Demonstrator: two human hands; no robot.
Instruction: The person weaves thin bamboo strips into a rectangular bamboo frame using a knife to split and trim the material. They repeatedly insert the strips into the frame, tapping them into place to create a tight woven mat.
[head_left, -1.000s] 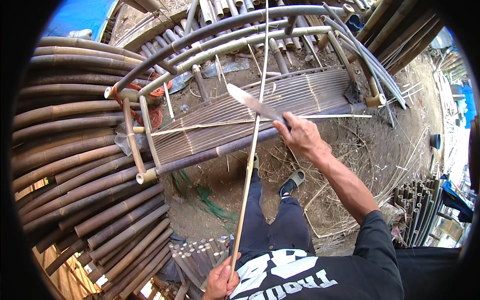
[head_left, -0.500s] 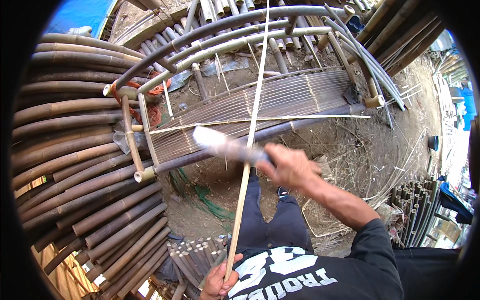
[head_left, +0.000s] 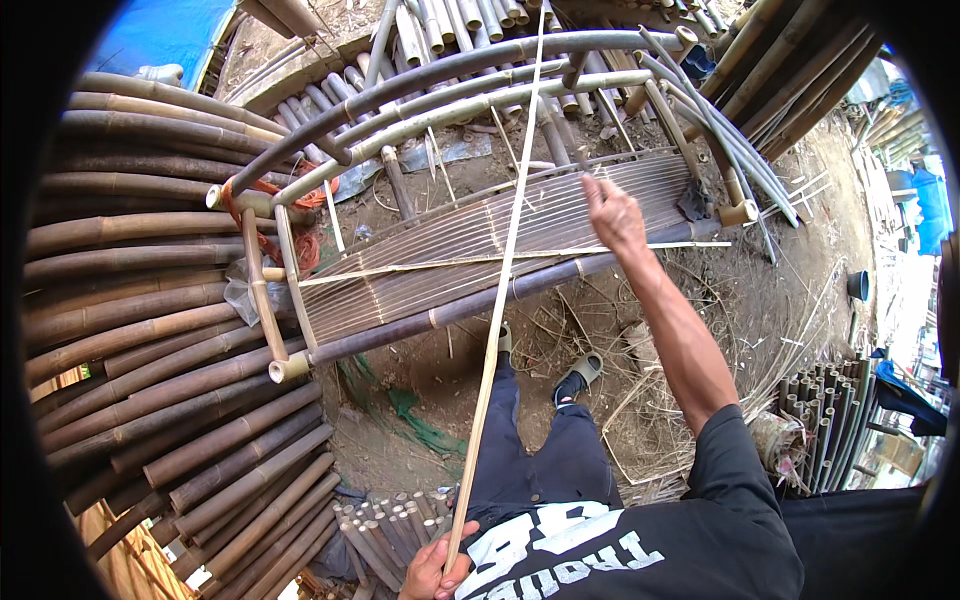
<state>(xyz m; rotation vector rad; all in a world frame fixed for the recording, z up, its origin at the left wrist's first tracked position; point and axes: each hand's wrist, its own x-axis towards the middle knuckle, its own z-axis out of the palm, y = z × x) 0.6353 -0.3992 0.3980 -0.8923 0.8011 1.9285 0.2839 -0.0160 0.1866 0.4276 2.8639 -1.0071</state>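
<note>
The left hand [head_left: 430, 572] grips a bamboo strip [head_left: 488, 385] only near its lower end, so the long free length could wobble. The right hand [head_left: 617, 218], closed apparently around a knife [head_left: 581, 158] seen edge-on, reaches, arm outstretched, past the front edge of the slatted table [head_left: 430, 319]; the strip crosses above that edge.

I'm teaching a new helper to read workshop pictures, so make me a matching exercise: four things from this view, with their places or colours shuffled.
Things:
1. left hand
2. netting
3. tarp
4. bucket

Places or colours:
A. blue, at the picture's upper left
B. dark, standing on the ground toward the right edge
C. closed around the long pale strip, near the lower edge
D. green, lying on the ground left of the person's legs

Right pairs: 1-C, 2-D, 3-A, 4-B
</note>
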